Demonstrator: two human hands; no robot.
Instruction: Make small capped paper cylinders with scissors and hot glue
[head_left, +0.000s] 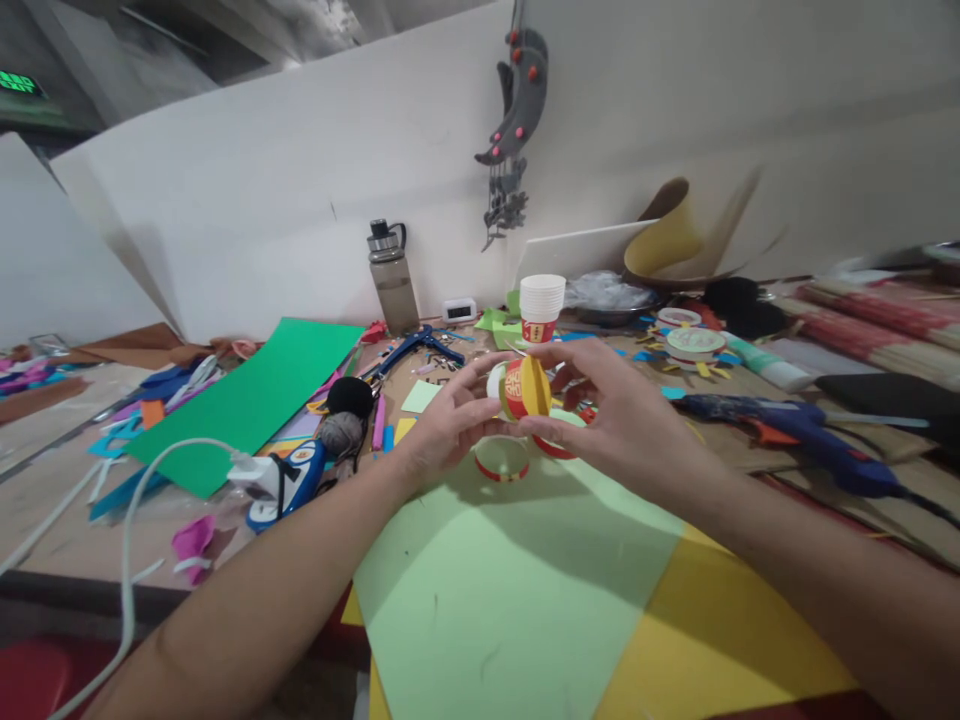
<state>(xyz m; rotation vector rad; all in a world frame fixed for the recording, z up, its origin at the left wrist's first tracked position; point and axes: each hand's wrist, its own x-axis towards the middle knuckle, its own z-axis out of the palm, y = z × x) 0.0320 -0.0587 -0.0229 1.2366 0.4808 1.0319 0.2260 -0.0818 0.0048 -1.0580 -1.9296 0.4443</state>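
Between both hands is a red paper cup [515, 388] with a gold pattern, tipped on its side. Its whitish end points left, and a yellow piece [536, 387] that looks like paper covers its right end. The fingers of my left hand [459, 412] close on the cup's left side. My right hand [600, 392] grips the yellow end between thumb and fingers. Just below the cup, a red-edged ring [502, 458] lies on the light green sheet [510, 580]. A second red-edged ring [556, 436] sits partly hidden behind my right fingers.
Behind the hands rises a stack of paper cups [541, 300]. A glue gun [795, 435] lies at right, near a decorated round piece [695, 345]. At left are a green sheet [255, 400], a power strip [289, 485] with a white cable, and a water bottle [394, 285].
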